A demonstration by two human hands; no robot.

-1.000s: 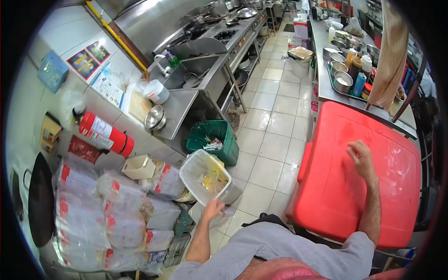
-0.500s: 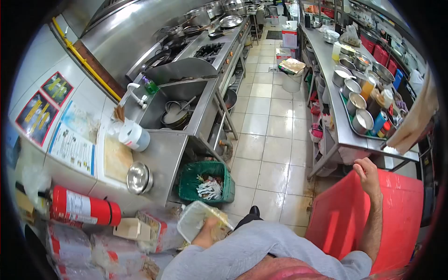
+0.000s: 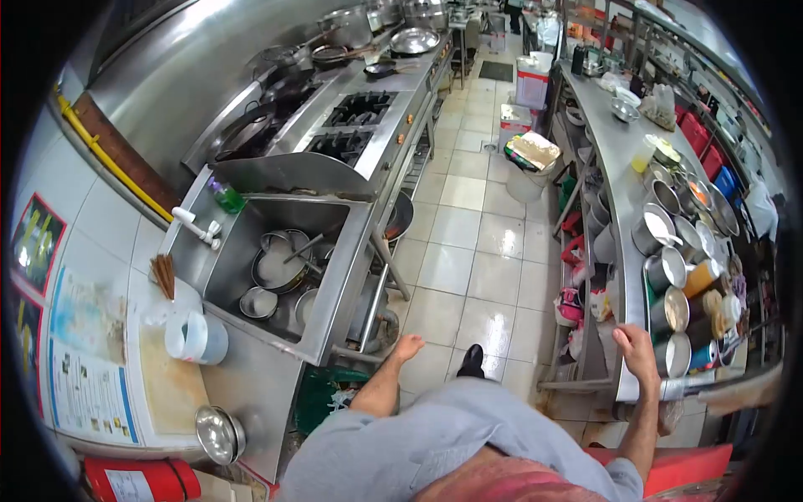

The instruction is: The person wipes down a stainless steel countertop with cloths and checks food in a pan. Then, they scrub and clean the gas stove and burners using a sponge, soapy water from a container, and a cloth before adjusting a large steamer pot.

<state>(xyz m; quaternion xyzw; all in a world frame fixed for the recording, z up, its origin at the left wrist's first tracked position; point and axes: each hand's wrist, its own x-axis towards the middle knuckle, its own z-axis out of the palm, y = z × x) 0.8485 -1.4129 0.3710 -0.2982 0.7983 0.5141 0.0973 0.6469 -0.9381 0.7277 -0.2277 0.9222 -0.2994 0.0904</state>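
My left hand [image 3: 408, 346] hangs over the tiled floor, just right of the steel sink [image 3: 276, 268]. Its fingers look curled, and nothing shows in them. At the right, my right hand [image 3: 634, 350] is held with curled fingers beside the near end of the steel counter [image 3: 623, 201]; no object is visible in it. Pots and a ladle lie in the sink. A green bin [image 3: 322, 393] is partly hidden below my left forearm. Metal containers, one of them a steel pot [image 3: 672, 355], stand on the counter near my right hand.
A tiled aisle [image 3: 447, 251] runs ahead between the stove [image 3: 351, 125] and the counter. A white bucket [image 3: 527, 180] with something on top stands in it at the right. Steel bowls [image 3: 219, 435] sit at the lower left; a red lid [image 3: 686, 468] shows at the lower right.
The view has moved forward along the aisle, past the white tub and the red container. My left hand has come out of the tub and is now over the floor.
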